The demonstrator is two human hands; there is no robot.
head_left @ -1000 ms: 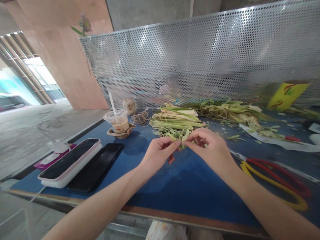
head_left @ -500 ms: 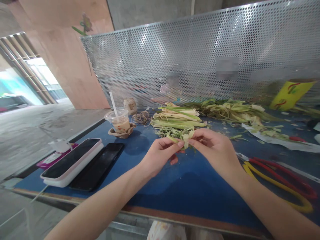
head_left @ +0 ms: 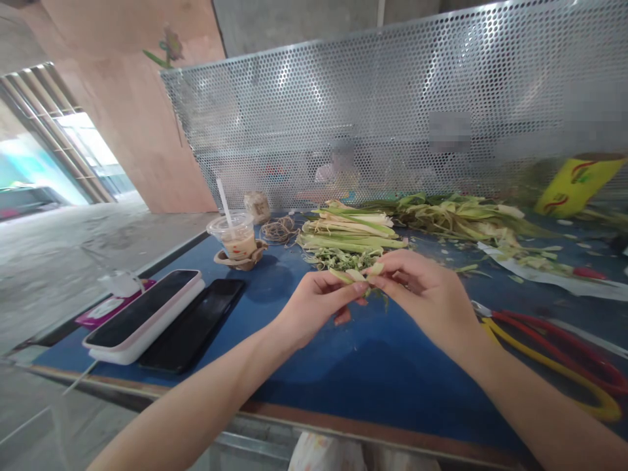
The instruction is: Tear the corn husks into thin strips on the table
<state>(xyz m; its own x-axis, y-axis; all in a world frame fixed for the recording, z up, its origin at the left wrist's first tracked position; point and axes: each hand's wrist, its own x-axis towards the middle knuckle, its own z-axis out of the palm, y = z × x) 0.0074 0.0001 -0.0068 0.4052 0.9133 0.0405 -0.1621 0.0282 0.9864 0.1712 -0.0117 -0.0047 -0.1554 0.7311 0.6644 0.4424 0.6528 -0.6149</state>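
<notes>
Over the middle of the blue table, my left hand (head_left: 314, 304) and my right hand (head_left: 426, 288) meet almost fingertip to fingertip. Both pinch a pale green leaf strip (head_left: 356, 276) between thumb and fingers. The strip looks folded, and part of it is hidden behind the fingers. Small green bits (head_left: 384, 299) hang under the right fingertips. Just beyond the hands lie a heap of small curled green leaves (head_left: 338, 259) and a stack of pale green stalks (head_left: 343, 239).
On the left are an iced drink cup (head_left: 234, 237) in a cardboard holder, twine (head_left: 279, 229), a black phone (head_left: 193, 327) and a pink-edged device (head_left: 147, 314). Red-handled scissors (head_left: 554, 340), yellow-handled pliers-like tool (head_left: 554, 376) and leaf pile (head_left: 451, 219) are on the right. Perforated metal panel (head_left: 383, 118) stands behind.
The strip's upright end between my fingertips has been folded down and over. Green bits now show below my right fingertips. Both hands stay in nearly the same place.
</notes>
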